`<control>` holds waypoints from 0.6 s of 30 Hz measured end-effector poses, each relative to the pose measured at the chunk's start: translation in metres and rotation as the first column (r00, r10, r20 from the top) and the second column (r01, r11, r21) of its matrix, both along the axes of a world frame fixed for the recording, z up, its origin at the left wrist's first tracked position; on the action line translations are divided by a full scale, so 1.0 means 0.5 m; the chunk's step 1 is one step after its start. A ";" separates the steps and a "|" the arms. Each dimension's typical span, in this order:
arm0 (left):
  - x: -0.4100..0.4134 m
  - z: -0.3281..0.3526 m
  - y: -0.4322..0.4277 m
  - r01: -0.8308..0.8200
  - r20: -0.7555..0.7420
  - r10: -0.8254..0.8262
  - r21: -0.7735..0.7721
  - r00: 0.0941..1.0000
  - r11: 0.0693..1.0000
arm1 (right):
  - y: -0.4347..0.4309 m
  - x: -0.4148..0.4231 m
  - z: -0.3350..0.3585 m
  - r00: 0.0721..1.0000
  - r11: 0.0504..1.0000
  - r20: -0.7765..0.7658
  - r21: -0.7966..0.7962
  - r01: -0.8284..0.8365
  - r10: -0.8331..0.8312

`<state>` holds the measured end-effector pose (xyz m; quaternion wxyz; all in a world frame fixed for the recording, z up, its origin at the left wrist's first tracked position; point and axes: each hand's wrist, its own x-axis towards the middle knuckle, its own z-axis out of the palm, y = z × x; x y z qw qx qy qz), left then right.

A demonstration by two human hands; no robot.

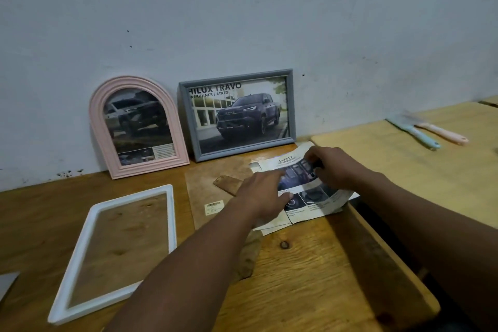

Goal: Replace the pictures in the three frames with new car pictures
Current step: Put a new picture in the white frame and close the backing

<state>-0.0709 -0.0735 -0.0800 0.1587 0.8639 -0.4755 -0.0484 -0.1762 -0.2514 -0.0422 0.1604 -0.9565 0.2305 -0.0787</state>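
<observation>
Car picture (315, 194) lies on the wooden table (310, 277), partly over the backing board (204, 191). We press it flat with our left hand (261, 194), fingers straight, while our right hand (334, 167) pinches its far right edge. To the left, the white frame (170, 213) lies flat.

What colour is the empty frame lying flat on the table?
White; the empty frame shows best in the head view.

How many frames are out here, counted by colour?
pink frame: 1
grey frame: 1
white frame: 1
Total: 3
</observation>
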 end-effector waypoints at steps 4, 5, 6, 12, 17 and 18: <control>0.004 0.003 0.012 0.009 0.098 -0.017 0.080 0.995 0.997 | 0.020 0.007 -0.028 0.989 0.997 -0.147 -0.077 0.019 -0.031; 0.006 0.003 0.017 0.009 0.102 -0.017 0.081 0.995 0.997 | 0.025 0.008 -0.033 0.986 0.994 -0.162 -0.108 0.012 -0.029; 0.008 0.002 0.023 0.008 0.099 -0.016 0.077 0.995 0.997 | 0.031 0.009 -0.036 0.985 0.990 -0.171 -0.142 0.000 -0.024; 0.006 0.006 0.048 0.003 0.103 -0.012 0.086 0.995 0.996 | 0.074 0.012 -0.021 0.976 0.977 -0.217 -0.208 -0.045 -0.001; 0.005 0.023 0.074 0.010 0.066 -0.013 0.035 0.998 0.999 | 0.096 0.020 0.005 0.974 0.984 -0.228 -0.174 -0.049 0.008; 0.007 0.029 0.083 0.004 0.055 -0.005 0.013 0.998 1.000 | 0.105 0.025 0.015 0.981 0.986 -0.193 -0.159 -0.054 0.023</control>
